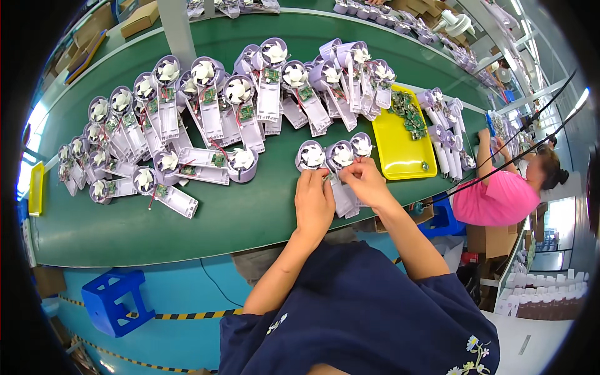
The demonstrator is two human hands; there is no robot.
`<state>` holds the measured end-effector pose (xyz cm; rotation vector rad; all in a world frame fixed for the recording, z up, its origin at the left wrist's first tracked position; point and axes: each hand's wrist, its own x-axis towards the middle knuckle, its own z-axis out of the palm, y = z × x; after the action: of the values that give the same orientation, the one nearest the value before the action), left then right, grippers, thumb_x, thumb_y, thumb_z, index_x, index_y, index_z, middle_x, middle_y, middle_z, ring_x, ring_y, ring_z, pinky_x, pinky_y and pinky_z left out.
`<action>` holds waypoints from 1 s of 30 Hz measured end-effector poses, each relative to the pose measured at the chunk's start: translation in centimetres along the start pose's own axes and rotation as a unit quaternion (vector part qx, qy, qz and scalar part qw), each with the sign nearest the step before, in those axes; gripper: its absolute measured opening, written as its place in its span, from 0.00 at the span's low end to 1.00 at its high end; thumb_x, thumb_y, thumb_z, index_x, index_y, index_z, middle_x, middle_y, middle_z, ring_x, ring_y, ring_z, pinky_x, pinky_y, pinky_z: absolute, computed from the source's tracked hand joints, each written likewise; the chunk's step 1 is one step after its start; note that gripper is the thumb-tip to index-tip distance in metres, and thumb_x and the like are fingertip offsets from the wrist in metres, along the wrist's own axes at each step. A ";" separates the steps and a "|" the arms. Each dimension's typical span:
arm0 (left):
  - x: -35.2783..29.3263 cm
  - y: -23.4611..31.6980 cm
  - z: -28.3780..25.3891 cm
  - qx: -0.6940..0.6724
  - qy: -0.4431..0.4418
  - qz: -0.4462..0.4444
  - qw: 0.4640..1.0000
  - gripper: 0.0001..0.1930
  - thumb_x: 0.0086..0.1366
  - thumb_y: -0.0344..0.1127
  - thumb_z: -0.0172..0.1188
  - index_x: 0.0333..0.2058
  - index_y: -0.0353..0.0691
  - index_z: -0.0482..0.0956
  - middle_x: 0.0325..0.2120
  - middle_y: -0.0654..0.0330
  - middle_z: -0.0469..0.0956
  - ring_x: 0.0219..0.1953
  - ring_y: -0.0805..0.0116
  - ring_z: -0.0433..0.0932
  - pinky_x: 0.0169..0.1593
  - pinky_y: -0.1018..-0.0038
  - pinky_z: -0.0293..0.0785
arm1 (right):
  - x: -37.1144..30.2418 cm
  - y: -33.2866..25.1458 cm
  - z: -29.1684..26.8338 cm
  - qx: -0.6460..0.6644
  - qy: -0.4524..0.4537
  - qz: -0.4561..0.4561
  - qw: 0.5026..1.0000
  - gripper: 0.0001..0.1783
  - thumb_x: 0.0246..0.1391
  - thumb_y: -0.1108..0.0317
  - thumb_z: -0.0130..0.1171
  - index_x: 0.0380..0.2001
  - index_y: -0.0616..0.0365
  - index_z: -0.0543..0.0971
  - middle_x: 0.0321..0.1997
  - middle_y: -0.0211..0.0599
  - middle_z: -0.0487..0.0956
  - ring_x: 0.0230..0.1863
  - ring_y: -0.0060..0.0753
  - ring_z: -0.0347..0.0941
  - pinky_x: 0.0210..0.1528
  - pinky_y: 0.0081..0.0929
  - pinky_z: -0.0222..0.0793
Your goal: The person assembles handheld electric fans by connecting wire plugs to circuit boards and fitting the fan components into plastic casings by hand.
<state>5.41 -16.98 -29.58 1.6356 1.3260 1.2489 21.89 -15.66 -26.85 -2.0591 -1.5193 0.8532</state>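
Observation:
Three lilac fan housings with white blades stand together at the table edge before me: a left fan [310, 155], a middle fan [340, 155] and a right fan [361, 145]. Over the left fan's handle, my left hand [314, 199] is closed, its fingertips pinched by a small greenish bit I cannot identify. My right hand [367, 182] comes in from the right, thumb and finger pinched at the lower rim of the middle fan. Whatever lies between those fingertips is hidden. Below the hands, pale open handles [342, 199] show between the wrists.
Many similar open fans [239, 90] with green boards and red wires lie piled across the green table [250, 212]. At the right stands a yellow tray [400, 164] of circuit boards [409, 114]. A co-worker in pink [500, 197] sits further right. A blue stool [117, 301] is on the floor.

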 end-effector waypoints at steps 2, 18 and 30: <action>-0.6 -0.2 0.6 -0.001 0.018 0.025 1.000 0.10 0.66 0.23 0.61 0.46 0.32 0.80 0.37 0.50 0.75 0.38 0.51 0.77 0.43 0.59 0.75 | 0.1 -0.6 0.0 0.030 -0.018 0.031 0.999 0.19 0.59 0.55 0.70 0.36 0.65 0.87 0.57 0.44 0.70 0.57 0.35 0.72 0.58 0.28 0.69; -2.4 0.1 1.2 -0.075 0.031 0.038 0.996 0.18 0.66 0.22 0.61 0.55 0.32 0.81 0.37 0.52 0.76 0.38 0.54 0.78 0.42 0.63 0.76 | 2.4 -0.8 -2.6 0.022 -0.150 -0.003 0.988 0.20 0.55 0.55 0.75 0.36 0.63 0.86 0.36 0.31 0.80 0.31 0.17 0.69 0.33 0.21 0.67; -2.4 -0.8 0.7 -0.211 0.013 -0.009 0.977 0.13 0.66 0.21 0.59 0.47 0.30 0.85 0.36 0.51 0.84 0.37 0.58 0.85 0.45 0.69 0.79 | 2.6 -1.5 -2.5 0.022 -0.120 -0.067 0.990 0.21 0.44 0.57 0.75 0.35 0.65 0.87 0.31 0.41 0.86 0.32 0.32 0.80 0.40 0.32 0.75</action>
<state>5.75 -19.08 -31.09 1.3055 1.0002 1.4301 23.17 -12.75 -24.65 -1.8524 -1.7259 1.1028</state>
